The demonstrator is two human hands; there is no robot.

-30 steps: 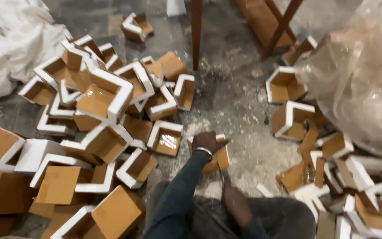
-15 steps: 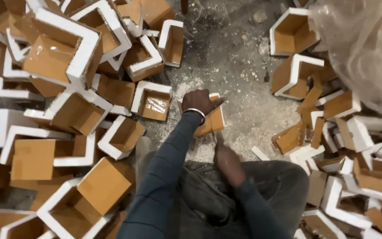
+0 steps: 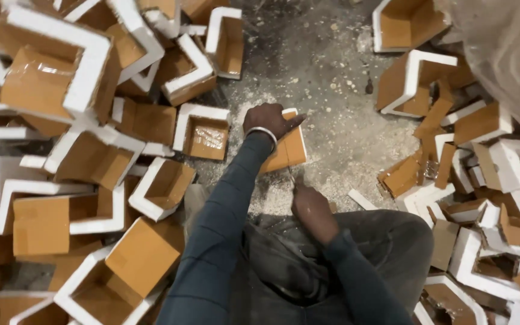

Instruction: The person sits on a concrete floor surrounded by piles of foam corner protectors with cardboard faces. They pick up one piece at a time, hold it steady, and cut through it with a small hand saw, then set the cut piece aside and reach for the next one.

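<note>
Nearest, the right hand [image 3: 313, 212] is seen closed around what looks like a thin blade, too small for the tool to be told. Just beyond, a foam corner piece faced with cardboard [image 3: 284, 149] is pinned to the dusty floor [image 3: 332, 78] by the left hand [image 3: 267, 120], fingers pressed over its top. A slip toward those fingers is risked. Farther out, piled corner pieces [image 3: 79, 90] could slide inward.
</note>
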